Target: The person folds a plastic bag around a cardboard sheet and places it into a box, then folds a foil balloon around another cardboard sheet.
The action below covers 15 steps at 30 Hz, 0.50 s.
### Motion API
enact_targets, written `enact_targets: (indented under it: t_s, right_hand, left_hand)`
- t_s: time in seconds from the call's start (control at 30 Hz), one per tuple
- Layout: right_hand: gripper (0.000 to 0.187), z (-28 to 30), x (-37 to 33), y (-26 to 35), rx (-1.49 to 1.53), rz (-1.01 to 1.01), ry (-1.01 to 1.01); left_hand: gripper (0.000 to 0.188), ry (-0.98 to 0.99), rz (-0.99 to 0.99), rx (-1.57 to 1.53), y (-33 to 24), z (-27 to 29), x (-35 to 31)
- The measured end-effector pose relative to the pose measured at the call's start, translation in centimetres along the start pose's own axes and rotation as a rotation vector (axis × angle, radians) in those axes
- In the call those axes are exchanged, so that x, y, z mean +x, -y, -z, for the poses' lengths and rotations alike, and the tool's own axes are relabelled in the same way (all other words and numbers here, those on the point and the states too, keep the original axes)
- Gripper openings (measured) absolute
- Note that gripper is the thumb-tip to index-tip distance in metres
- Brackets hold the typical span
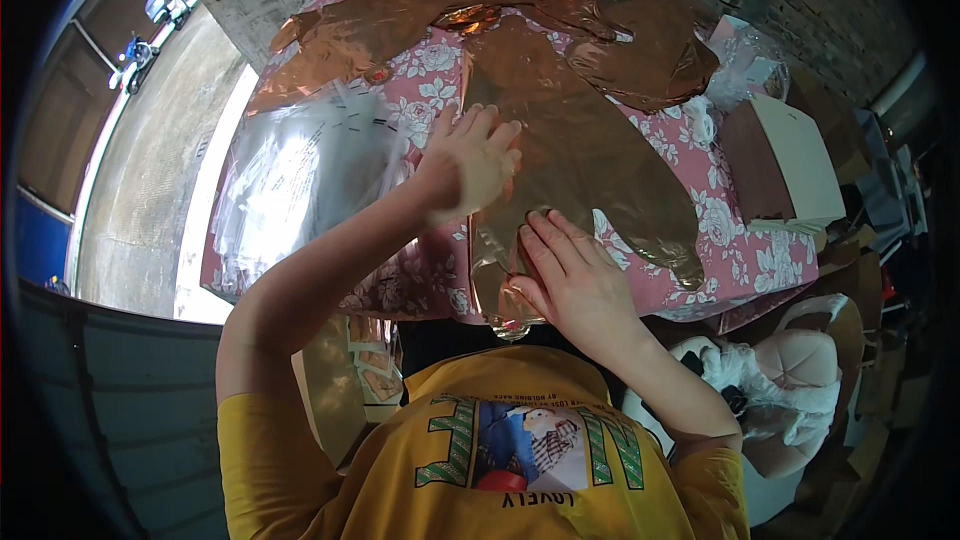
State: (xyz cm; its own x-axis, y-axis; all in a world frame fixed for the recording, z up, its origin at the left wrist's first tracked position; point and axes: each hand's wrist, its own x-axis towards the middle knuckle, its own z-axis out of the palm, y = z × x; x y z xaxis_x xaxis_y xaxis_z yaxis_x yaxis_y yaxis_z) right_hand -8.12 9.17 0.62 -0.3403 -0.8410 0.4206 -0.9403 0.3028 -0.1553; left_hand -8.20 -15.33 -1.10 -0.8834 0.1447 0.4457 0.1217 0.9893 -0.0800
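A large, flat copper-coloured foil balloon (570,130) lies on a table covered with a pink floral cloth (715,210). My left hand (465,160) is over the balloon's left edge, slightly blurred, with its fingers stretched out. Whether it presses on the foil or hovers just above is hard to tell. Lower down, my right hand (570,265) rests on the near end of the foil, palm down with extended fingers. The foil's near tip hangs at the table's front edge. Neither hand grips anything that I can see.
Clear plastic bags (305,175) lie in a glossy pile on the left. More copper foil balloons (400,20) cover the far side. A stack of cream cards or boxes (785,165) stands at the right edge. Beside me on the right is a padded chair (795,370) holding white material.
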Motion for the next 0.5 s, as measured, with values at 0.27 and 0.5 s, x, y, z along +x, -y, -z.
enact_targets:
  t_s: [0.27, 0.5]
  right_hand:
    - [0.051, -0.1, -0.5, -0.3, 0.085, -0.003, -0.008]
    - [0.066, 4.4, -3.5, -2.4, -0.25, -0.561, -0.148]
  left_hand:
    - [0.049, -0.208, 0.017, -0.135, -1.6, -0.7, 0.1]
    - [0.052, -0.1, 0.067, -0.113, -1.5, -0.6, -0.4]
